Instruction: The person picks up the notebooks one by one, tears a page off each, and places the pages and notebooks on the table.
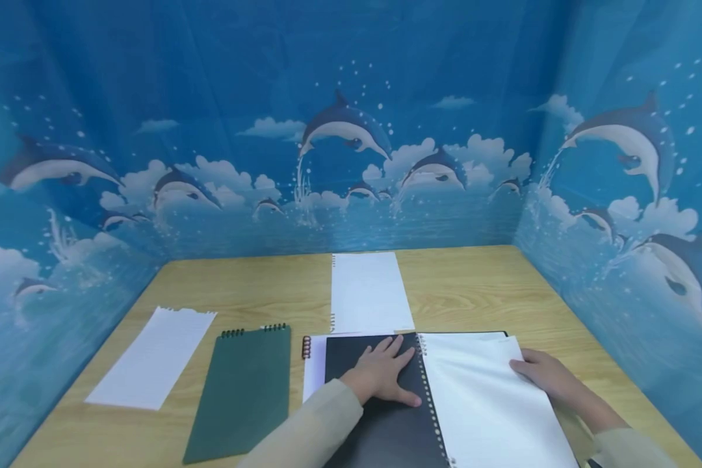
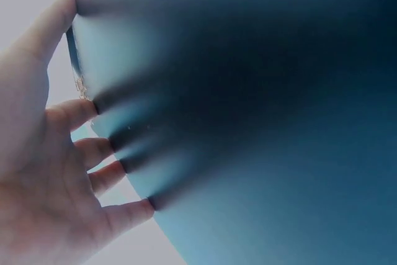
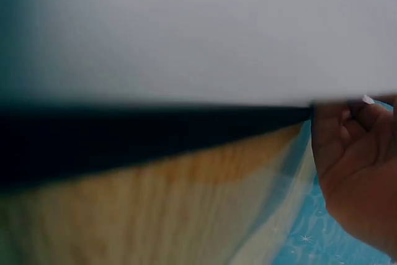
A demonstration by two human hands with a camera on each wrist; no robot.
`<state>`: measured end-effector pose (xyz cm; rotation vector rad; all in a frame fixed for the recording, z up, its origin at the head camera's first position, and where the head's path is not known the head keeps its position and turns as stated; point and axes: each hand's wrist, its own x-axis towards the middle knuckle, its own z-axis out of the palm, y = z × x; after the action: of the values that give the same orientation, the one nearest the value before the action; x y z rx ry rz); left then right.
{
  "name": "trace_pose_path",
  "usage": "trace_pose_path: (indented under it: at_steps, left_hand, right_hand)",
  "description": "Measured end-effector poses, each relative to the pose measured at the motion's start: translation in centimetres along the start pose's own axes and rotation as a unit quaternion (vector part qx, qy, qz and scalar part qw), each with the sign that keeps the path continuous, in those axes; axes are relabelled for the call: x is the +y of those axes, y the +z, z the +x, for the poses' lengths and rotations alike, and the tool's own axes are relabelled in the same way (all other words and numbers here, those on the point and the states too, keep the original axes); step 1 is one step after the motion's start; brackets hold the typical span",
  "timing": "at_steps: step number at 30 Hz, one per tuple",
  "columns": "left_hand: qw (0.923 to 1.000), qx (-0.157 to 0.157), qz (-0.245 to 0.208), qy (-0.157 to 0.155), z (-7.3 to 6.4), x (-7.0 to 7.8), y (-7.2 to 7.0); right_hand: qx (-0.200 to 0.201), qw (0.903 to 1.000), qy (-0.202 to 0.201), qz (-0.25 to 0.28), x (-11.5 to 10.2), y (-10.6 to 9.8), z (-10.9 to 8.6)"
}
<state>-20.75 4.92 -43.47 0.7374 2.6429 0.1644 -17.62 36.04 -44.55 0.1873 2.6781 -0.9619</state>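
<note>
A spiral notebook lies open on the table, its black cover (image 1: 380, 432) folded to the left and a white page (image 1: 485, 390) on the right. My left hand (image 1: 383, 372) rests with spread fingers on the black cover beside the row of binding holes. In the left wrist view the fingertips of that hand (image 2: 43, 172) touch the dark cover. My right hand (image 1: 552, 377) pinches the white page at its right edge, near the upper corner. The right wrist view has the right hand (image 3: 353, 172) at the paper's edge, with a dark cover edge below the page.
Left of the open notebook lies a green spiral notebook (image 1: 246, 390), and beyond it a loose white sheet (image 1: 152, 364) with a torn top. Another white sheet (image 1: 368, 292) lies at the back. White paper with brown rings (image 1: 307, 348) shows beneath the black cover. Dolphin-print curtains (image 1: 257, 78) surround the table.
</note>
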Motion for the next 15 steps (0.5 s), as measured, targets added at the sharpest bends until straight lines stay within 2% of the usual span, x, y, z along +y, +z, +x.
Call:
trace_pose_path:
  at_steps: [15]
  left_hand:
    - [0.9999, 0.005, 0.015, 0.004, 0.05, 0.08, 0.0]
  right_hand:
    - [-0.045, 0.9981, -0.021, 0.037, -0.04, -1.02, -0.41]
